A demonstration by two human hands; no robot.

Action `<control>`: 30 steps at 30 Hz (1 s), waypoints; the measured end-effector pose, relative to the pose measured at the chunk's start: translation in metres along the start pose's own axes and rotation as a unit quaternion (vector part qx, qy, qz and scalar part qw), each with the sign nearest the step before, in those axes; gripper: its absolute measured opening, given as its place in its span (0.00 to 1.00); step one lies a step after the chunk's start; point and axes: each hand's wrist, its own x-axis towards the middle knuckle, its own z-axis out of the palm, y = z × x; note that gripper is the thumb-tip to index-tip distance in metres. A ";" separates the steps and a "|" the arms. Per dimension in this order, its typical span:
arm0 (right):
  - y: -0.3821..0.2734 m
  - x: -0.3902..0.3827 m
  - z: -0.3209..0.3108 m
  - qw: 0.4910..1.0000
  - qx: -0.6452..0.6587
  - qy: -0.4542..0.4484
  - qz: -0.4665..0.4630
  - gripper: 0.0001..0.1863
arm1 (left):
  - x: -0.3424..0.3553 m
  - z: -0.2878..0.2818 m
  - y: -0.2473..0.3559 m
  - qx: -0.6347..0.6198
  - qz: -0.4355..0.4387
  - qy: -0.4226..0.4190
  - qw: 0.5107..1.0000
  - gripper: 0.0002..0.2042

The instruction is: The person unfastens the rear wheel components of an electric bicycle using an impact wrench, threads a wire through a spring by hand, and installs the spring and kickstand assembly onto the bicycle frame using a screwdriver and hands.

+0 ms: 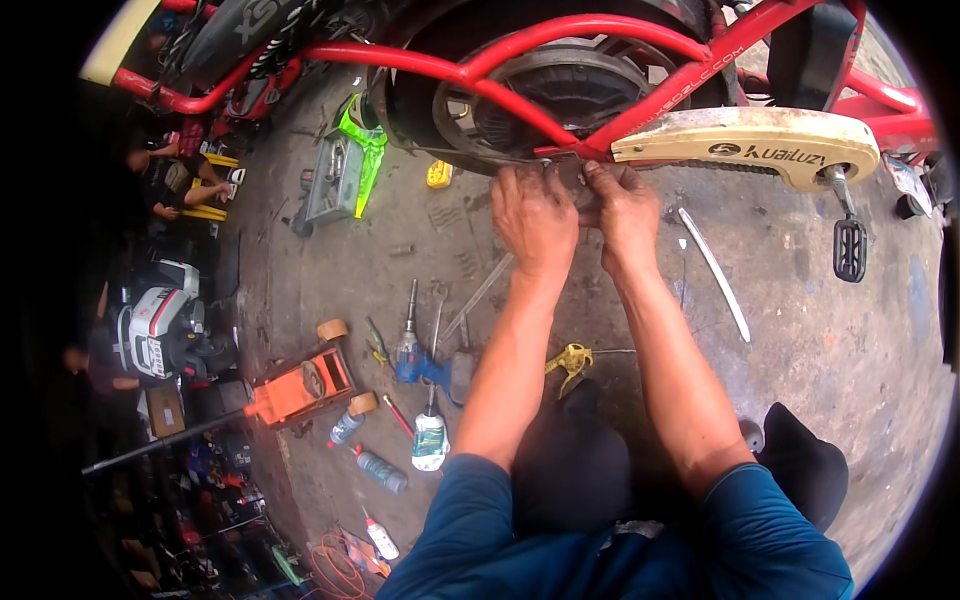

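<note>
Both my arms reach forward to the lower frame of a red bicycle-like vehicle (pixel 520 40), just below its wheel (pixel 550 95). My left hand (pixel 535 220) has its fingers curled against dark parts at the frame's low joint. Close beside it, my right hand (pixel 625 205) is closed, thumb side toward the left hand. Between the two hands is a small dark piece whose kind I cannot make out; the fingers hide most of it. A cream chain cover (pixel 745 140) runs right from the hands to a crank with a black pedal (pixel 850 250).
On the concrete floor lie a blue power drill (pixel 408 355), an orange floor jack (pixel 300 385), a white bottle (pixel 430 440), a yellow strap (pixel 570 362) and a pale strip (pixel 715 275). A grey tool tray (pixel 335 180) holds tools. People sit at the far left near a parked scooter (pixel 160 320).
</note>
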 end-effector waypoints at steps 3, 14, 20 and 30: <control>-0.001 -0.002 0.002 1.000 0.020 0.007 -0.023 0.11 | 0.001 -0.001 0.000 0.019 0.048 0.018 0.998 0.05; -0.001 0.001 0.002 1.000 0.005 -0.002 -0.018 0.12 | -0.004 0.000 -0.010 -0.173 -0.123 0.006 0.977 0.06; 0.001 0.004 0.000 1.000 -0.002 0.000 -0.016 0.12 | 0.005 -0.004 -0.003 -0.029 -0.008 -0.029 0.999 0.04; -0.004 0.001 0.005 1.000 -0.014 0.022 -0.003 0.10 | -0.006 0.001 -0.007 -0.178 -0.064 0.038 0.981 0.04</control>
